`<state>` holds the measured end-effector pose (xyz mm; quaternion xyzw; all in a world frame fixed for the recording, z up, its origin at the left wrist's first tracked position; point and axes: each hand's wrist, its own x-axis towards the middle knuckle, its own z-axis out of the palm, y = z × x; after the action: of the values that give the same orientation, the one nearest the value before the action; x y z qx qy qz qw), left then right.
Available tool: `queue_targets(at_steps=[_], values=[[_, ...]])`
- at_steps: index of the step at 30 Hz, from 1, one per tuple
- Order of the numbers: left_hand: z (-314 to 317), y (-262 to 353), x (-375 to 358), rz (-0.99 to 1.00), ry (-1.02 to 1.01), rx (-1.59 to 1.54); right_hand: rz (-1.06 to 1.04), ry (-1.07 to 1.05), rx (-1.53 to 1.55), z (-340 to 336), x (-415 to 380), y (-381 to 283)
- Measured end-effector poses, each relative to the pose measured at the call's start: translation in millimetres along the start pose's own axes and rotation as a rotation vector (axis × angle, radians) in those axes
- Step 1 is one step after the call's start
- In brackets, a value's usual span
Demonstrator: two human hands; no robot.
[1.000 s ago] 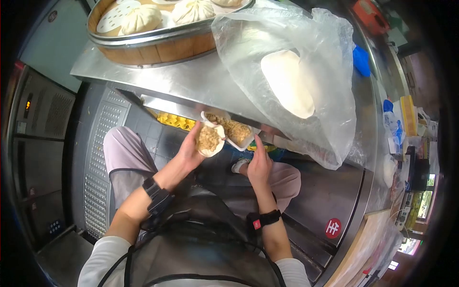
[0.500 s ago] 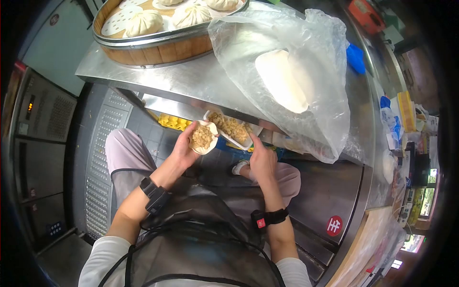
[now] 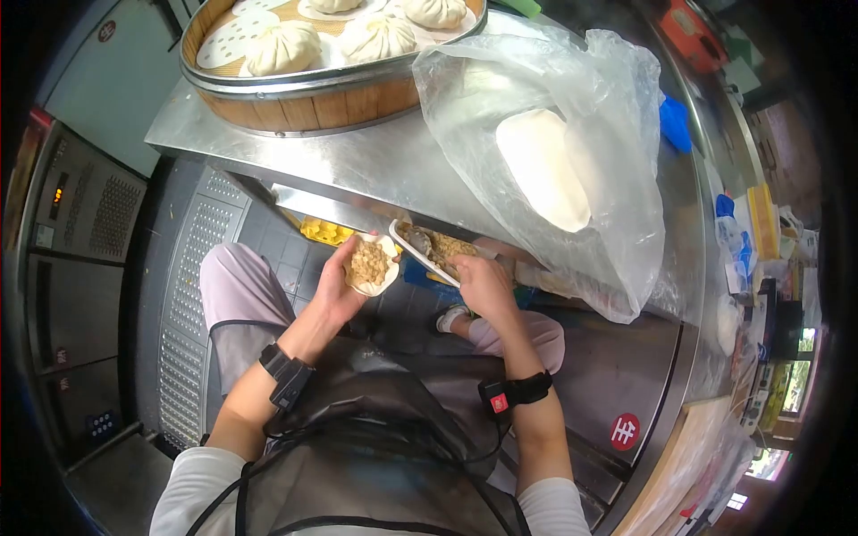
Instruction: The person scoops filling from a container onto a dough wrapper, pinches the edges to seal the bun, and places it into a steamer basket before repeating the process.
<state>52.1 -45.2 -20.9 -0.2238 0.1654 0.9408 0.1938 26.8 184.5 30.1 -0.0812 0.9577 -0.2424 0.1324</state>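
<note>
My left hand (image 3: 334, 284) cups a round dough wrapper (image 3: 380, 288) with a mound of crumbly light-brown filling (image 3: 367, 263) on it. To its right, a white tray (image 3: 413, 253) of the same filling is tilted below the counter's edge. My right hand (image 3: 485, 288) is closed at the tray's right end, fingertips over the filling. A metal spoon (image 3: 419, 239) shows its bowl in the tray's left part; its handle, leading towards my right fingers, is mostly hidden.
Above stands a round bamboo steamer (image 3: 304, 116) with several pleated buns (image 3: 283, 47) on perforated paper. A clear plastic bag (image 3: 626, 179) covers a pale dough piece (image 3: 543, 170) on the steel counter (image 3: 357, 156). A yellow egg tray (image 3: 323, 230) sits underneath.
My right hand has shifted slightly, and the spoon's bowl now shows in the tray's left part. The tray looks more steeply tilted. My left hand still holds the filled wrapper, turned a little.
</note>
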Motion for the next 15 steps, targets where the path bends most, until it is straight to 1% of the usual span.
queue_targets(at_steps=[2, 3, 5, 6, 8, 9, 11, 12, 14, 15], values=[[2.7, 0.5, -0.4, -0.005, 0.042, -0.005, -0.079, 0.057, 0.138, 6.4, 1.1, 11.9], [2.8, 1.0, -0.3, -0.001, 0.046, -0.008, -0.083, 0.053, 0.139, 11.0, 1.9, 20.4], [2.7, 1.3, -0.4, -0.003, 0.016, -0.013, -0.225, 0.172, 0.284, 18.2, 1.4, 38.4], [4.0, 1.6, -0.2, 0.002, 0.021, -0.018, -0.229, 0.164, 0.285, 17.3, -0.1, 42.6], [7.0, 1.9, 0.0, -0.012, -0.002, -0.052, -0.033, -0.001, 0.488, 16.5, -4.9, 49.6], [6.5, 1.5, 1.8, -0.02, 0.002, -0.07, -0.036, -0.009, 0.487, 18.5, -7.2, 54.3], [6.7, 1.2, 5.2, -0.013, 0.003, -0.079, 0.021, -0.001, 0.619, 24.8, -11.1, 62.0], [7.5, 0.8, 6.5, -0.011, -0.002, -0.082, 0.019, -0.007, 0.619, 22.0, -12.9, 57.8], [10.8, 1.8, 6.7, -0.002, 0.029, -0.081, 0.121, -0.08, 0.698, 14.0, -17.1, 48.7], [10.7, 2.5, 7.1, 0.004, 0.042, -0.083, 0.12, -0.081, 0.699, 16.2, -16.1, 50.2]])
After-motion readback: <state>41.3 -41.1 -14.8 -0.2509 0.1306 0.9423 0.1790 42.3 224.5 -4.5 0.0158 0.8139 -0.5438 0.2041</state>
